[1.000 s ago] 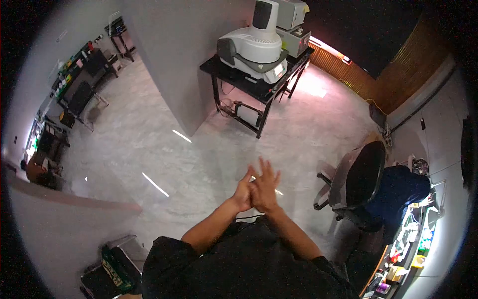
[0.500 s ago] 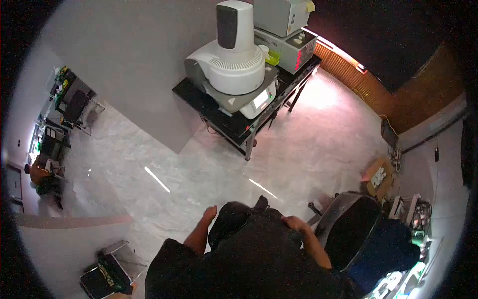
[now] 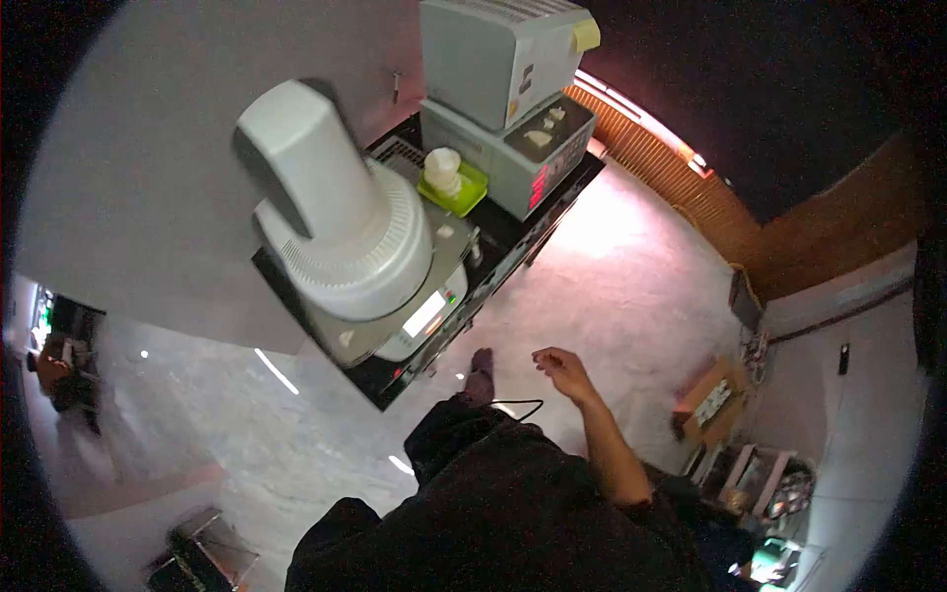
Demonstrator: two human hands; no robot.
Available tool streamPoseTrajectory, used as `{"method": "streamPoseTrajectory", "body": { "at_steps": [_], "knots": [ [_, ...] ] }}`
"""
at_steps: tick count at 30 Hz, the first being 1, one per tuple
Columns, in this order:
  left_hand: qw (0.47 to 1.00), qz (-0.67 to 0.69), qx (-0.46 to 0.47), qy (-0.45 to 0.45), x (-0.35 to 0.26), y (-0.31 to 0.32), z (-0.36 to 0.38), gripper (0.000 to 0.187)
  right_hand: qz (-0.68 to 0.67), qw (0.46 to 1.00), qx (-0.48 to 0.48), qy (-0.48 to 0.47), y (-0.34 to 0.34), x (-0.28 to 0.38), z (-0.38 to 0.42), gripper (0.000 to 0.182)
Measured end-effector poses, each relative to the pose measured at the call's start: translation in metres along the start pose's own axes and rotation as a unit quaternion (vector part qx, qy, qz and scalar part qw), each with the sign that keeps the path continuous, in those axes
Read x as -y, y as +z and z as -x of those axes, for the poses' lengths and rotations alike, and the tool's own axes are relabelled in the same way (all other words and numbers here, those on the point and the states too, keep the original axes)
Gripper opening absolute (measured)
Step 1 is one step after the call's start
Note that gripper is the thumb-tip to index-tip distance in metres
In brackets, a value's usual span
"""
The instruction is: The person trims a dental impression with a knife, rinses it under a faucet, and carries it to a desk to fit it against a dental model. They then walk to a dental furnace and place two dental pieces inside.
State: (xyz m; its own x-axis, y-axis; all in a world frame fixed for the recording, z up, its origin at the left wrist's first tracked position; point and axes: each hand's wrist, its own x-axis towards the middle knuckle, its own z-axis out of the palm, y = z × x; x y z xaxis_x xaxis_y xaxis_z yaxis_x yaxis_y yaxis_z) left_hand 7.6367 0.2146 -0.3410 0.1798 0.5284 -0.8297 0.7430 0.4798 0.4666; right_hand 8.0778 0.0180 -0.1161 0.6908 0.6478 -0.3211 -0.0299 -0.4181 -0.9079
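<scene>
My right hand (image 3: 563, 370) hangs in front of my body with its fingers loosely curled and nothing in it. It is a short way right of a black table (image 3: 390, 380) that carries a large white machine (image 3: 345, 247) with a small lit screen. My left hand is hidden behind my dark clothing. Behind the white machine on the same table stand a grey device with a red display (image 3: 518, 153), a grey box (image 3: 493, 54) stacked on top of it, and a green tray holding a white object (image 3: 452, 183).
A grey wall (image 3: 148, 178) rises left of the table. A cardboard box (image 3: 712, 400) lies on the pale floor at right, near shelves and clutter (image 3: 760, 483). A wooden slatted wall (image 3: 671, 148) runs along the back right. A dark case (image 3: 202, 557) sits at lower left.
My clasped hands came apart and dropped. I have moved much closer to the table with the white machine, and my right hand has swung out in front. The chair and seated person are out of view.
</scene>
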Motion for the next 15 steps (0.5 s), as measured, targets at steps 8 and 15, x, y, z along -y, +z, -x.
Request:
{"method": "streamPoseTrajectory", "body": {
  "at_steps": [8, 15],
  "knots": [
    [0.988, 0.140, -0.051, 0.042, -0.149, 0.058, -0.014, 0.057, 0.047, 0.999, -0.022, 0.011, -0.114, 0.045, -0.081, 0.016],
    [0.968, 0.215, -0.125, -0.046, -0.133, 0.118, 0.020, 0.054, 0.090, 0.980, -0.159, -0.072, -0.205, 0.096, -0.205, 0.007]
  ]
}}
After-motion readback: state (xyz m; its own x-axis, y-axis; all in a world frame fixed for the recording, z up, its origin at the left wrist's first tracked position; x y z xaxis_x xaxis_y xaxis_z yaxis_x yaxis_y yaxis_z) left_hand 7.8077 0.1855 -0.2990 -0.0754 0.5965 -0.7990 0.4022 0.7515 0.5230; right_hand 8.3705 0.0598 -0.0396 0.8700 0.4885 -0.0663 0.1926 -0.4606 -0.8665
